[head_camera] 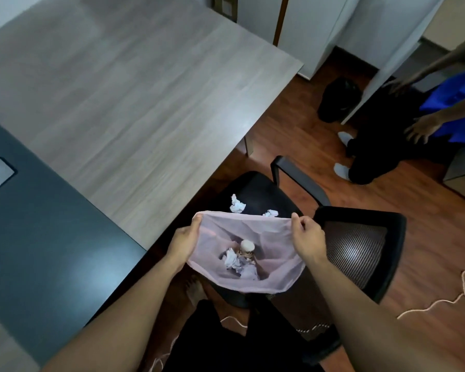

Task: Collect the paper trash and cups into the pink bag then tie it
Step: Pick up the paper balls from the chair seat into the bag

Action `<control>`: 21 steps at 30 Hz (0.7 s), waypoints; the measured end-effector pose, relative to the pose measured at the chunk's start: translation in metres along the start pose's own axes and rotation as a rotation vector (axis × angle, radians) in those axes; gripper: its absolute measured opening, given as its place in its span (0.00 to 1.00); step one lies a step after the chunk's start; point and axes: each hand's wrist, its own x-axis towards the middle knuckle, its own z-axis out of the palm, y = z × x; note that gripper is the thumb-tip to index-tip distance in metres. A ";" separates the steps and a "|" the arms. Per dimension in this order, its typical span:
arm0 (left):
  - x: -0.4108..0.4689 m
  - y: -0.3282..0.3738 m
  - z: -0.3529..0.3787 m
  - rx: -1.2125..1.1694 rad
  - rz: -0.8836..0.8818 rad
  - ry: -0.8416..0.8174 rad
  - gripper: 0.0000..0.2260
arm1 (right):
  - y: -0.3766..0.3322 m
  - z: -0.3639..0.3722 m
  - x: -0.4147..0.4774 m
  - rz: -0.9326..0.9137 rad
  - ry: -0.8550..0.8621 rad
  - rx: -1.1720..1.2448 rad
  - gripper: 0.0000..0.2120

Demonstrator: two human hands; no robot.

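The pink bag (274, 277) hangs open in front of me, over the black chair. My left hand (184, 241) grips the left side of its rim and my right hand (308, 238) grips the right side. Inside the bag lie crumpled paper (232, 260) and a paper cup (247, 247) on its side. Two more crumpled paper balls rest on the chair seat just beyond the bag's rim, one larger ball (237, 205) and a smaller one (270, 213) partly hidden by the rim.
The black office chair (360, 242) stands beside the grey wooden table (134, 103). A dark desk surface (38, 237) lies to the left. Another person (424, 130) crouches at the far right. A cream cord (440, 299) trails on the wooden floor.
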 end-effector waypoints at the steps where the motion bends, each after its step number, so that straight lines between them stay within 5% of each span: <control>1: 0.006 -0.004 0.001 0.005 -0.008 0.007 0.36 | 0.003 0.006 0.002 0.007 -0.020 -0.008 0.24; 15: 0.101 -0.068 0.025 0.009 -0.158 0.131 0.28 | 0.079 0.134 0.080 0.103 -0.191 -0.298 0.19; 21: 0.141 -0.096 0.043 0.017 -0.189 0.164 0.34 | 0.120 0.187 0.120 0.142 -0.351 -0.353 0.15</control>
